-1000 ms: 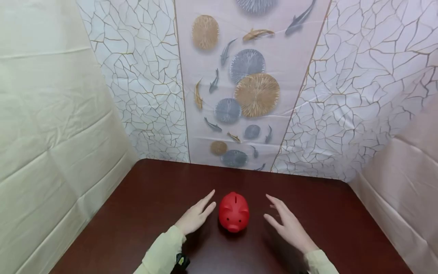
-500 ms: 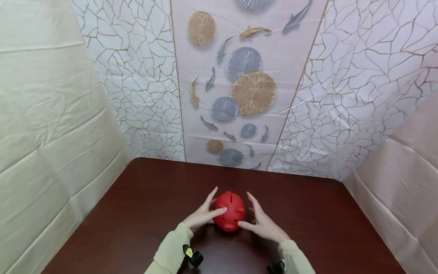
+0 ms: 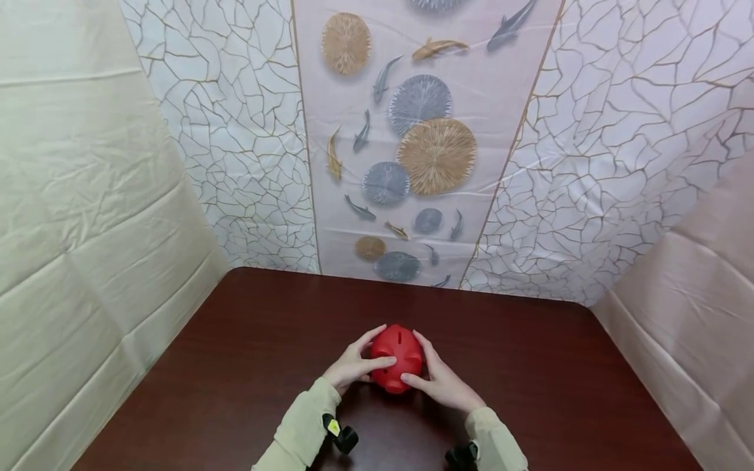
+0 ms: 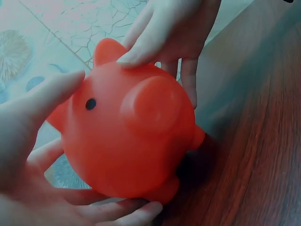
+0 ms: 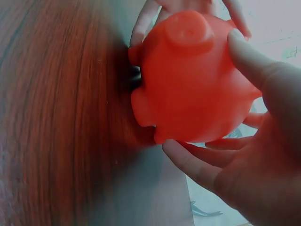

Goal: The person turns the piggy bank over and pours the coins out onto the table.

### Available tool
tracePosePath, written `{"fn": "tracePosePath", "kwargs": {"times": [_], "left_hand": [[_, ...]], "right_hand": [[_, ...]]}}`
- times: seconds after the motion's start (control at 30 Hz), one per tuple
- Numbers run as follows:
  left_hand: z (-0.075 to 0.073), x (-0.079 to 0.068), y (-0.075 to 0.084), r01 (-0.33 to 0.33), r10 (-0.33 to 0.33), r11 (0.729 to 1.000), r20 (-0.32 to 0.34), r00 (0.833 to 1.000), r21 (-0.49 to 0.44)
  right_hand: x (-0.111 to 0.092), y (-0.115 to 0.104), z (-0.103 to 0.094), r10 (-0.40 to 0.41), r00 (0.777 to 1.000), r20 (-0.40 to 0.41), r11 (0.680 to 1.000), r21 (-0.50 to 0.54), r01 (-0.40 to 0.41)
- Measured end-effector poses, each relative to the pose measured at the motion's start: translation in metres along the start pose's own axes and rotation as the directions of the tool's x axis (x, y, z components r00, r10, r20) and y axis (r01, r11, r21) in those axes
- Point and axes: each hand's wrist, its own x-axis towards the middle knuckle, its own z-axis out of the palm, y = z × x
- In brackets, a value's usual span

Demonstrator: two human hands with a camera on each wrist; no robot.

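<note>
A red piggy bank (image 3: 400, 347) is at the middle of the table, its snout toward me and its coin slot on top. My left hand (image 3: 352, 367) holds its left side, with the thumb over the face and fingers curled around the side. From the right, my right hand (image 3: 446, 387) grips it too, thumb beside the snout. In the left wrist view the piggy bank (image 4: 127, 150) shows one black eye and its round snout. The right wrist view has fingertips by the stubby feet of the piggy bank (image 5: 197, 99). Whether the feet touch the table I cannot tell.
The dark brown wooden table (image 3: 235, 366) has rounded far corners. Behind it hangs a patterned cloth (image 3: 436, 157) with fish and round shapes. Pale cloth walls (image 3: 88, 275) stand at both sides. Black wrist cameras (image 3: 346, 439) sit under the sleeves.
Both hands have moved inward from either side of the piggy bank and taken hold of it. Their thumbs now lie on its front. The view has shifted slightly.
</note>
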Motion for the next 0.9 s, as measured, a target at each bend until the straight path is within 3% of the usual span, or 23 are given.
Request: {"fn": "tracePosePath", "kwargs": {"times": [0.2,0.43,0.67,0.9], "left_hand": [[0.004,-0.001,0.003,-0.015,0.016,0.999,-0.037,0.999,0.029],[0.003,-0.004,0.012,-0.071,0.071,0.997,-0.032,0.997,0.011],[-0.003,-0.009,0.021,-0.053,0.051,0.992,-0.017,0.999,-0.116],[0.004,-0.012,0.024,-0.044,0.049,0.962,0.011,0.999,-0.268]], "right_hand": [[-0.001,-0.006,0.001,0.031,0.998,-0.049,0.999,-0.024,-0.033],[-0.004,-0.020,-0.005,0.048,0.994,-0.101,0.998,-0.023,-0.050],[-0.009,-0.028,-0.010,0.020,0.997,-0.076,0.995,0.104,-0.012],[-0.013,-0.025,-0.007,-0.030,0.992,-0.120,0.998,0.055,0.037]]}}
